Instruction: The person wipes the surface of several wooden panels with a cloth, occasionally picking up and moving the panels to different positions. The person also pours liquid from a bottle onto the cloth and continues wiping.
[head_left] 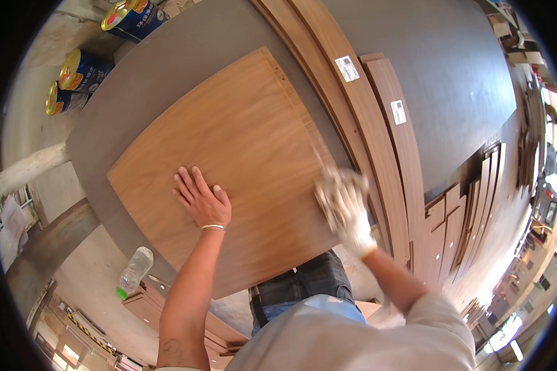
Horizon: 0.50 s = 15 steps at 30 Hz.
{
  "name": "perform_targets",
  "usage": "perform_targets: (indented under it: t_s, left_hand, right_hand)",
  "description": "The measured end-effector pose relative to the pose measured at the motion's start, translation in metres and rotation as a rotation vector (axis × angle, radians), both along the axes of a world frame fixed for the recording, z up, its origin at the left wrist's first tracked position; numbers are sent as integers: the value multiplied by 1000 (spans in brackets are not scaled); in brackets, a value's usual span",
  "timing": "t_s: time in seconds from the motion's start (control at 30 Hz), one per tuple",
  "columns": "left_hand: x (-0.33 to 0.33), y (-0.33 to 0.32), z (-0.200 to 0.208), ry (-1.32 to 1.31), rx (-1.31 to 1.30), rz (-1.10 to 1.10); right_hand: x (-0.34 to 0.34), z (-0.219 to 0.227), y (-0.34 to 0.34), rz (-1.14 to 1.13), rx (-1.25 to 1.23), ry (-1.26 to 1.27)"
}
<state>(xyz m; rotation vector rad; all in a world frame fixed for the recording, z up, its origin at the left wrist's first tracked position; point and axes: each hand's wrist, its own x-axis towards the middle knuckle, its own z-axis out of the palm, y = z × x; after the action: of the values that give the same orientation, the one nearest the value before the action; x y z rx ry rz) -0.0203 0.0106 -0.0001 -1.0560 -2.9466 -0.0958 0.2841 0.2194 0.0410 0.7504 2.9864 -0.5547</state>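
Observation:
A brown wooden panel [229, 123] lies flat in front of me, its near edge against my waist. My left hand [203, 199] is bare and rests on the left part of the panel, fingers stretched out and palm down. At the panel's right edge is my right hand [343, 207], in a white work glove. Motion smears its fingers, so whether anything sits under or in them cannot be made out. Small dark marks dot the strip along the panel's far right edge.
The panel lies on a dark grey board [185, 68]. Long brown planks [377, 123] with white labels run along the right. Blue tins [83, 71] stand at the far left. A clear bottle [136, 269] with a green cap lies at lower left. Shorter boards [452, 229] are stacked at right.

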Motion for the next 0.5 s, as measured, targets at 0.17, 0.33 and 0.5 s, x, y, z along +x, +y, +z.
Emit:
perform_targets:
  t_s: [0.17,0.33,0.5]
  left_hand:
    - [-4,-2,-7,46,3,-23]
    - [0,5,-12,52,26,-40]
    - [-5,-4,-13,63,-1,-6]
  right_hand:
    - [29,8,-31,-232,-161,-61]
    - [-134,-17,61,-233,-164,278]
    - [-86,-10,31,-181,-104,341]
